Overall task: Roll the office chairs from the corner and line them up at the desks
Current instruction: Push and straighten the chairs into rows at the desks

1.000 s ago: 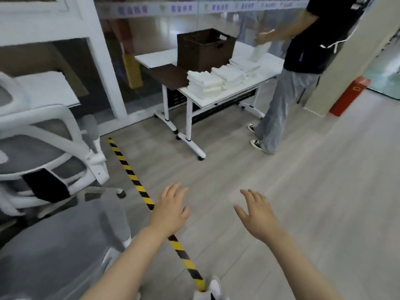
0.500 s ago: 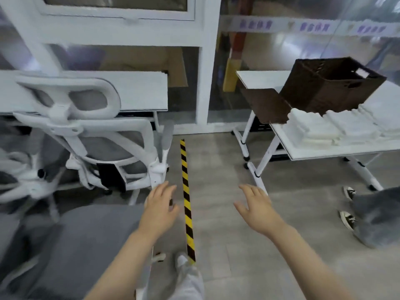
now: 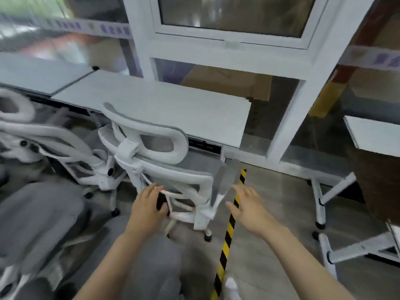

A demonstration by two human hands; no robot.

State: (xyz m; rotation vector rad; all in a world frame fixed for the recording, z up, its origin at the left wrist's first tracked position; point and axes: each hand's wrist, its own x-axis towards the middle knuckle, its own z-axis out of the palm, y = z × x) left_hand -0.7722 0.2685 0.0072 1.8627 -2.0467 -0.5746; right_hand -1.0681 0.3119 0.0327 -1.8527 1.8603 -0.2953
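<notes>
Both hands are now lying much closer to the white-framed office chair point(image 3: 155, 161) than half a second ago, when they were hovering over bare floor short of it; the view is also swinging leftward, so that the desk point(image 3: 151, 100) is now filling the middle of the frame and the neighbouring table point(image 3: 372, 131) is sliding off to the right. Left hand point(image 3: 149, 206) is reaching the lower back frame of the chair, its fingers extended and overlapping a dark part there; whether they are touching or already gripping cannot be told through the motion blur. Right hand point(image 3: 249, 206) is hanging spread and holding nothing, just beside the chair's grey armrest point(image 3: 225, 178), over the yellow-and-black floor tape point(image 3: 229, 230). Chair is standing with its back toward the person and its seat facing the desk, headrest point(image 3: 151, 137) uppermost, backrest running left to right across the view. Further chairs point(image 3: 43, 148) are crowding the left side, one grey seat point(image 3: 36, 215) lying nearest the camera. Judged from this layout, the chair is lying directly ahead of and between the two hands, the left being nearer its frame, so the coming move is probably turning on taking the back from both sides and rolling it along the desk edge
</notes>
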